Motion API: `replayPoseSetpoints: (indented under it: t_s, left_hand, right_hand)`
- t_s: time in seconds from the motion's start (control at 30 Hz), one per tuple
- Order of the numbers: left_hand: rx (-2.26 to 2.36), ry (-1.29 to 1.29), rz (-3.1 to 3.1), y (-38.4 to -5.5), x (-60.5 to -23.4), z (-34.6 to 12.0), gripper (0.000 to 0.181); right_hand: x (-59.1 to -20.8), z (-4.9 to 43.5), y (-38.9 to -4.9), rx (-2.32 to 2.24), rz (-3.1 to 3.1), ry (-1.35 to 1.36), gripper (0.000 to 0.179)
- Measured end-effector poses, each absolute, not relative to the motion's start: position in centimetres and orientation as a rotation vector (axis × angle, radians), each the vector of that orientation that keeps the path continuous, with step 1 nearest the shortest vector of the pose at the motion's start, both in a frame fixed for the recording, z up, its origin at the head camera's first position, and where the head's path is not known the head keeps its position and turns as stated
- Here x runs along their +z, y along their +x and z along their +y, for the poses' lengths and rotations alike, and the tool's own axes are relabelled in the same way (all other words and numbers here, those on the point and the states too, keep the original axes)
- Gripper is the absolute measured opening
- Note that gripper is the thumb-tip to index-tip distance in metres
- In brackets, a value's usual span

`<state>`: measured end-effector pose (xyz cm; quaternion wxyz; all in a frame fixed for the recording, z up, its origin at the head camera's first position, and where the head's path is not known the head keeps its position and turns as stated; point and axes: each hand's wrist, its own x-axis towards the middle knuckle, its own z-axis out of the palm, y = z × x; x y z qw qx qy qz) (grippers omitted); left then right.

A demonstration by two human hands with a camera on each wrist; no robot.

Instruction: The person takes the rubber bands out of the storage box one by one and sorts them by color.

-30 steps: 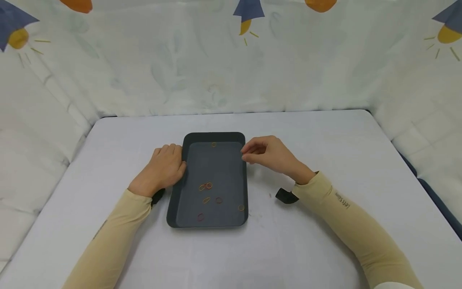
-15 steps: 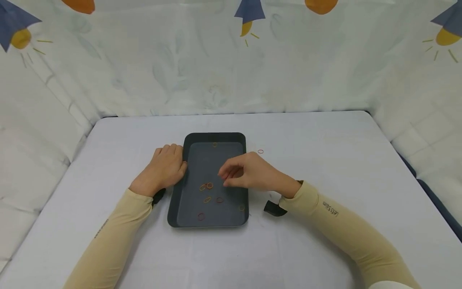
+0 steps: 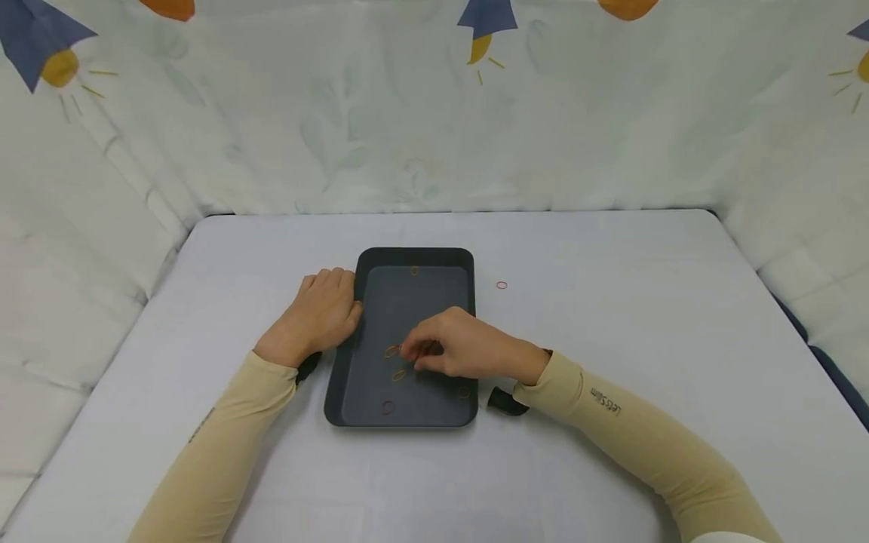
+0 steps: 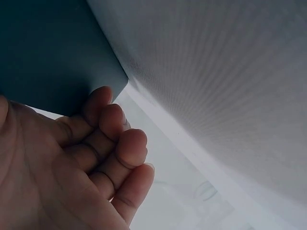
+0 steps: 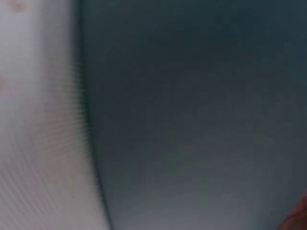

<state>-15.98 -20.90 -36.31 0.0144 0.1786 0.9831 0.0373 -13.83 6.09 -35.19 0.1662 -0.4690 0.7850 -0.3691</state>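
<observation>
My left hand [image 3: 315, 317] holds the left wall of a dark grey tray [image 3: 348, 377], thumb over the rim and fingers against the outside; the left wrist view shows these curled fingers at the tray [image 4: 53, 52]. Over the middle of the tray is my right hand [image 3: 458, 345], thumb and forefinger bent with a gap between their tips. Its fingertips are right at an orange rubber band [image 3: 390, 352], with a bit of red beside it. Just below lies another orange rubber band [image 3: 399, 375]. In the right wrist view only a sliver of the hand shows.
A red rubber band [image 3: 388, 408] lies near the tray's front, a yellowish rubber band [image 3: 465, 393] at its right side and an orange rubber band [image 3: 414, 270] at its far end. On the white table, right of the tray, is another red rubber band [image 3: 502, 285].
My right hand has moved from the tray's right rim leftward and nearer, down to the bands. A red rubber band shows on the table where that hand was. My left hand stays on the tray.
</observation>
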Motion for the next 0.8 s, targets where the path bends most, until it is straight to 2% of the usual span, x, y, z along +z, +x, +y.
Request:
replayPoseSetpoints:
  t_s: [0.6,0.8]
  left_hand:
    - [0.110,0.545,3.030,-16.1,-35.8,-20.5,0.034]
    - [0.113,0.537,3.023,-16.1,-35.9,-20.6,0.031]
  right_hand:
    - [-36.1,6.3,-14.5,-0.852,2.225,-1.345,0.028]
    - [-36.3,6.2,-14.6,-0.780,2.236,-1.387,0.024]
